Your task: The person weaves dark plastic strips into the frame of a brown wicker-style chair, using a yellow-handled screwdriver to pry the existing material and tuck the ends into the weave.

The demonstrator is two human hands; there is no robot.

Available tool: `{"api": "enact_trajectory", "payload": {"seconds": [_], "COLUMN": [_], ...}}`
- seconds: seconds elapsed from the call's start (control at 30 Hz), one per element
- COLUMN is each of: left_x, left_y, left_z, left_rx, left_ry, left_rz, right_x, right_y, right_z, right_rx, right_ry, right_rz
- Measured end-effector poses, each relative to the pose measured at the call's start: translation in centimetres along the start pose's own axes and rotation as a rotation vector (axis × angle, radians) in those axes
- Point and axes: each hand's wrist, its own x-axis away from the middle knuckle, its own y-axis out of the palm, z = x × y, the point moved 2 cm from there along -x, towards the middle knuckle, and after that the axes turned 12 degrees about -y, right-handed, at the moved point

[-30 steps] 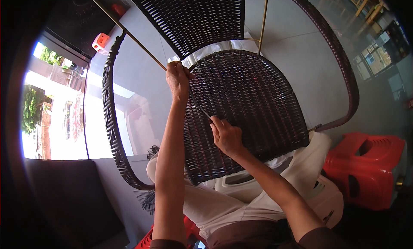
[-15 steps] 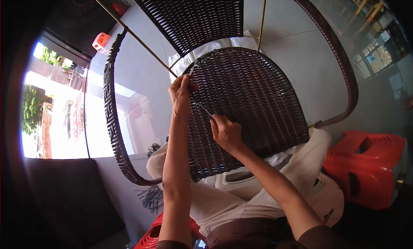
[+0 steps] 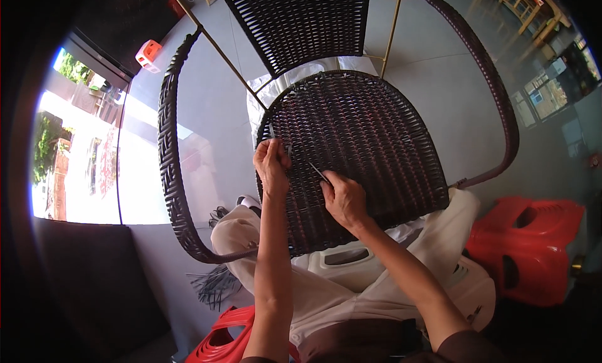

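Note:
A dark woven wicker chair with a brass-coloured frame leans toward me, its seat point(image 3: 364, 131) facing up at me and its backrest point(image 3: 301, 18) beyond. My left hand point(image 3: 272, 167) pinches a thin wicker strand point(image 3: 288, 148) at the seat's left edge. My right hand point(image 3: 343, 198) grips a slim pointed metal tool point(image 3: 317, 172) whose tip presses into the weave close to the left hand. The two hands are a few centimetres apart.
The chair's wrapped armrests curve around on the left point(image 3: 170, 168) and right point(image 3: 495, 112). A white plastic stool point(image 3: 351, 266) sits under the seat by my knees. Red plastic stools stand at the right point(image 3: 533, 237) and bottom point(image 3: 219, 341). Loose dark strands point(image 3: 216, 284) lie on the grey floor.
My left hand has slid down the seat's left edge toward me, closer to my right hand. The right hand with the tool has stayed almost in place.

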Motion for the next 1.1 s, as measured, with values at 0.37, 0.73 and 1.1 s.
{"api": "enact_trajectory", "payload": {"seconds": [0.37, 0.73, 1.1], "left_x": [0.4, 0.6, 0.6], "left_y": [0.0, -0.2, -0.2], "left_z": [-0.9, -1.0, -1.0], "left_rx": [-0.033, -0.108, -0.147], "left_ry": [-0.04, -0.004, 0.032], "left_rz": [0.133, 0.148, 0.135], "right_x": [-5.2, -6.2, -5.1], "right_y": [-0.1, -0.4, 0.5], "right_z": [-0.1, -0.9, -1.0], "right_rx": [0.003, 0.064, 0.042], "right_ry": [0.044, 0.125, 0.048], "right_rz": [-0.141, -0.252, -0.131]}}
